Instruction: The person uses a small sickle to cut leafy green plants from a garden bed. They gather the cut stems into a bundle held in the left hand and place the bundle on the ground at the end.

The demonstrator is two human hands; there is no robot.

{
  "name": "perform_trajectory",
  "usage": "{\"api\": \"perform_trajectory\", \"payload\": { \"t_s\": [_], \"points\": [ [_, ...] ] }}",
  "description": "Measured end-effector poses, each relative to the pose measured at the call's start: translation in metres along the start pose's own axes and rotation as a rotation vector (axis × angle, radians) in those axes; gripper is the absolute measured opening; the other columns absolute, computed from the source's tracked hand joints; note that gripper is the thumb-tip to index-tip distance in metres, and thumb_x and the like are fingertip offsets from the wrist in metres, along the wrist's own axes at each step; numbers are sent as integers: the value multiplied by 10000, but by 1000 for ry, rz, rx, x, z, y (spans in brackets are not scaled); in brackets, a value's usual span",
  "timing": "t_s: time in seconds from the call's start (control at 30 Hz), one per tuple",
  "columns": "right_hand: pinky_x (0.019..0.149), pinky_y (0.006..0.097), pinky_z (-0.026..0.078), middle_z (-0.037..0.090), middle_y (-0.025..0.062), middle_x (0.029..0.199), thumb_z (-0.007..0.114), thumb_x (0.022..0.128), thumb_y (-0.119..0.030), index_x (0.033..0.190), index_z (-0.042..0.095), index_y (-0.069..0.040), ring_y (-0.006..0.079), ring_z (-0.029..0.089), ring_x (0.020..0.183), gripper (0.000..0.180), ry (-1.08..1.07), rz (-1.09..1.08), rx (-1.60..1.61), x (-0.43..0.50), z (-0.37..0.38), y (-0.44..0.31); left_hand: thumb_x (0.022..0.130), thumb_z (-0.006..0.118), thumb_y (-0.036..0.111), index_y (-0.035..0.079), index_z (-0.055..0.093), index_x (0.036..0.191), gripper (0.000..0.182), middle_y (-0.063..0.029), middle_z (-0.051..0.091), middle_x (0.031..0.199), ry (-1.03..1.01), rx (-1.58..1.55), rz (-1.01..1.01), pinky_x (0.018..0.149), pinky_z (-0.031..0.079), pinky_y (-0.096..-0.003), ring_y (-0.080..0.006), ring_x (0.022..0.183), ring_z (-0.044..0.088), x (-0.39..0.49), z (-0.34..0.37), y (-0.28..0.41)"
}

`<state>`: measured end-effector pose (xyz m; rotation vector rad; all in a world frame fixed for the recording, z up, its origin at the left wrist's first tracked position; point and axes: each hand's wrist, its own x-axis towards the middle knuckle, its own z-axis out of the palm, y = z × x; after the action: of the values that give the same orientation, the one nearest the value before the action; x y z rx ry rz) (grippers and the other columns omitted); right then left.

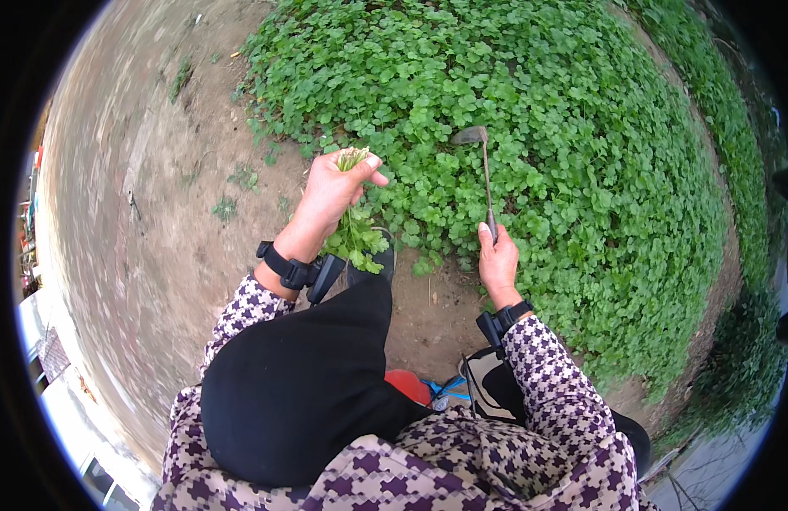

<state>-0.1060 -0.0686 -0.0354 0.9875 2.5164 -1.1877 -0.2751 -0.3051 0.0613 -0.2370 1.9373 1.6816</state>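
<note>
My left hand (333, 185) grips a bunch of leafy green herbs (355, 236), which looks like coriander. Its pale cut stem ends stick up above my thumb, and the leaves hang down below my fist over my shoe (384, 259). In my right hand (498, 259) is the handle of a small sickle (488, 185). Its short blade (470, 135) sits at the far end, turned left, over the dense bed of growing herbs (560, 160). The two hands are apart, with bare soil and the edge of the bed between them.
Bare brown soil (145, 243) stretches along the left, with a few small weeds (225, 208). A red object (408, 386) and blue cord (448, 388) lie low between my legs. Beyond a soil strip (726, 255) on the right grow more green plants (742, 166).
</note>
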Motion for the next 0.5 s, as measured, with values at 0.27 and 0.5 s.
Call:
{"api": "perform_trajectory", "payload": {
  "t_s": [0.27, 0.5],
  "points": [
    [629, 475, 475, 616, 199, 667, 509, 948, -466, 938, 590, -12, 399, 623, 661, 461, 10, 2, 4, 4, 2, 0, 909, 657, 209, 22, 659, 938, 189, -52, 707, 763, -22, 15, 13, 435, 318, -189, -33, 454, 404, 1, 3, -1],
    [590, 443, 460, 579, 160, 611, 530, 949, -438, 885, 575, -16, 348, 591, 591, 430, 16, 16, 37, -7, 5, -2, 898, 653, 195, 39, 642, 895, 157, -37, 700, 738, -19, -2, -7, 432, 323, -180, -20, 461, 404, 3, 5, 0]
  ]
}}
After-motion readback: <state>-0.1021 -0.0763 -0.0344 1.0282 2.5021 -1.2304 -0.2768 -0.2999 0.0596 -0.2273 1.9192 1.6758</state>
